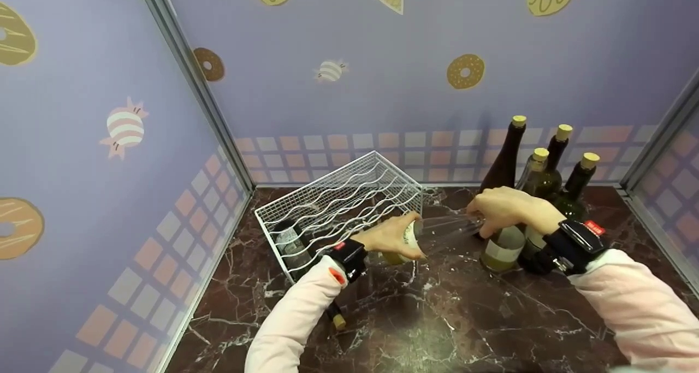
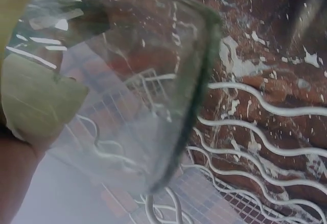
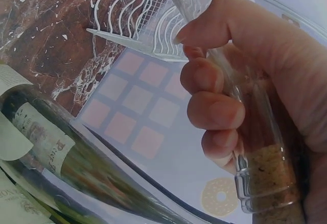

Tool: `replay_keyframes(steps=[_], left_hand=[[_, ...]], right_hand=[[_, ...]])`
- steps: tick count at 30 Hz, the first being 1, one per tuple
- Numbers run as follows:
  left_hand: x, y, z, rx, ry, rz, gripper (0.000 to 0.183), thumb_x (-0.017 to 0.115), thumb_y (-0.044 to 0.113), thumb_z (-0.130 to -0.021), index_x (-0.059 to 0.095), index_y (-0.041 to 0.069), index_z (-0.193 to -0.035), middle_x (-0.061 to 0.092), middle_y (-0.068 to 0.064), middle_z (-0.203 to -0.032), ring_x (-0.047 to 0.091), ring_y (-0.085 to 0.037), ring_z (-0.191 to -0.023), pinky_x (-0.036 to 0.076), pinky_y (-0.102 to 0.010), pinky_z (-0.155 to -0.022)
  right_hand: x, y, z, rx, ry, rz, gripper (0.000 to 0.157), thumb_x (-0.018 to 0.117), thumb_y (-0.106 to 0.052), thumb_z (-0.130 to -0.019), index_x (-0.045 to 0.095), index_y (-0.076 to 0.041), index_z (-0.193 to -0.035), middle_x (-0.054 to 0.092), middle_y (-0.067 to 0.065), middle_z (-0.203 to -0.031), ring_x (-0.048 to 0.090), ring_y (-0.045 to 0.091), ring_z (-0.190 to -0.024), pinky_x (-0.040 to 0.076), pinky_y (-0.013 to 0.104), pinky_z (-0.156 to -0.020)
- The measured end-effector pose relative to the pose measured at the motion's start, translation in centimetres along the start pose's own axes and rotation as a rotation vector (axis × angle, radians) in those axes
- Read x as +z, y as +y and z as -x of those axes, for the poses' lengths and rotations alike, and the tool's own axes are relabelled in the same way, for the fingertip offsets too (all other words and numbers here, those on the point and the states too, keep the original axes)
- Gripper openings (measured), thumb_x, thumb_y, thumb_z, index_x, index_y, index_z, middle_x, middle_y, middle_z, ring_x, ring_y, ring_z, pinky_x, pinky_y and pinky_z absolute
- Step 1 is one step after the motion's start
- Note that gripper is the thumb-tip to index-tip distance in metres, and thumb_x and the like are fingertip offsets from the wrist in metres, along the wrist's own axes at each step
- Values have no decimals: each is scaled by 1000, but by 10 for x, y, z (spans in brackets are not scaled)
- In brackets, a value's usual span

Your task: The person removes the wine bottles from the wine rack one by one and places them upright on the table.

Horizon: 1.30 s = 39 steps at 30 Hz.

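Observation:
Between the two hands a clear glass bottle (image 1: 445,226) lies sideways. My left hand (image 1: 386,236) grips its body at the pale label (image 2: 41,96), and the thick glass base (image 2: 196,101) shows in the left wrist view. The right hand (image 1: 501,206) has its fingers curled round the neck, where a cork (image 3: 268,170) sits in the mouth. Beside the left hand is a white wire rack (image 1: 338,195) with wavy bars. A dark bottle (image 1: 290,244) with a label lies in that rack, its corked end (image 1: 338,322) jutting out toward the front.
Several corked bottles stand at the right, among them a tall dark brown one (image 1: 502,163) and a green one (image 1: 573,193). A clear bottle with yellowish contents (image 1: 502,250) stands below the right hand. Patterned walls (image 1: 349,105) enclose the dark marbled tabletop (image 1: 437,318).

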<state>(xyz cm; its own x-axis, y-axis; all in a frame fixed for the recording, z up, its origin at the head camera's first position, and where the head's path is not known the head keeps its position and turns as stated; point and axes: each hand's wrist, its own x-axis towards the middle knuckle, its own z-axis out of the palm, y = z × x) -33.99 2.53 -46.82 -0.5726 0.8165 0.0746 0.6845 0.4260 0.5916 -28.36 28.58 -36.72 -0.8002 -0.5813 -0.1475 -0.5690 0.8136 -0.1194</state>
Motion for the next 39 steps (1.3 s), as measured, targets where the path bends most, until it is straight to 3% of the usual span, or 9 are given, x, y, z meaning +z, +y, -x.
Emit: replay_keyframes(steps=[4, 11, 18, 25, 27, 29, 33, 36, 39], left_hand=[[5, -1, 0, 9, 9, -39, 74, 80, 32, -62, 43, 5, -120, 52, 3, -88, 54, -9, -71, 45, -18, -58], [13, -5, 4, -8, 44, -31, 71, 81, 34, -60, 48, 8, -117, 54, 6, -84, 54, -9, -70, 44, -19, -59], [19, -6, 6, 17, 85, -74, 73, 82, 33, -57, 48, 6, -116, 53, 6, -87, 52, -9, -74, 43, -18, -63], [29, -4, 8, 31, 87, -58, 70, 81, 28, -57, 48, 5, -115, 55, -1, -91, 52, -8, -72, 43, -17, -61], [31, -3, 8, 31, 100, -29, 68, 81, 26, -57, 48, 5, -113, 54, 1, -90, 52, -8, -72, 43, -17, -61], [33, -2, 8, 35, 122, -13, 66, 82, 25, -56, 49, 7, -111, 53, 4, -89, 52, -8, -72, 43, -17, -61], [34, 0, 7, 45, 158, 31, 63, 82, 24, -56, 50, 10, -108, 54, 4, -87, 52, -8, -71, 43, -18, -61], [35, 1, 7, 20, 175, 60, 64, 82, 25, -56, 50, 10, -109, 56, 1, -88, 53, -9, -72, 44, -19, -62], [36, 0, 8, -25, 210, 90, 68, 82, 25, -57, 49, 9, -113, 58, -3, -91, 54, -10, -75, 44, -20, -65]], right_hand=[[4, -1, -1, 2, -2, 4, 26, 68, -15, -57, 63, -14, -83, 48, -7, -62, 43, 12, -53, 37, 29, -47], [8, -4, -2, -8, -24, 34, 35, 71, -16, -59, 67, -10, -94, 54, -7, -67, 48, 12, -56, 42, 32, -52], [9, -9, -2, 18, -60, 83, 26, 72, -18, -62, 61, -13, -85, 50, -6, -66, 46, 14, -55, 39, 32, -48], [9, -14, -1, 67, -126, 1, 37, 75, -36, -65, 60, -13, -89, 51, -4, -72, 47, 14, -61, 41, 32, -51], [7, -16, 0, 46, -78, -39, 44, 76, -45, -65, 60, -13, -92, 51, -5, -72, 48, 12, -61, 41, 31, -52], [5, -17, 0, 4, 22, -34, 49, 75, -50, -63, 60, -14, -92, 53, -5, -72, 49, 12, -62, 42, 32, -53], [-2, -20, 1, -91, 279, 101, 56, 70, -57, -64, 62, -11, -93, 59, 1, -81, 55, 19, -72, 44, 40, -67], [-9, -22, 1, -131, 440, 170, 59, 68, -55, -68, 62, -4, -97, 61, 9, -89, 55, 28, -85, 41, 47, -79], [-16, -20, 1, -148, 594, 149, 52, 69, -45, -73, 61, 0, -98, 60, 14, -95, 52, 33, -93, 39, 50, -84]])
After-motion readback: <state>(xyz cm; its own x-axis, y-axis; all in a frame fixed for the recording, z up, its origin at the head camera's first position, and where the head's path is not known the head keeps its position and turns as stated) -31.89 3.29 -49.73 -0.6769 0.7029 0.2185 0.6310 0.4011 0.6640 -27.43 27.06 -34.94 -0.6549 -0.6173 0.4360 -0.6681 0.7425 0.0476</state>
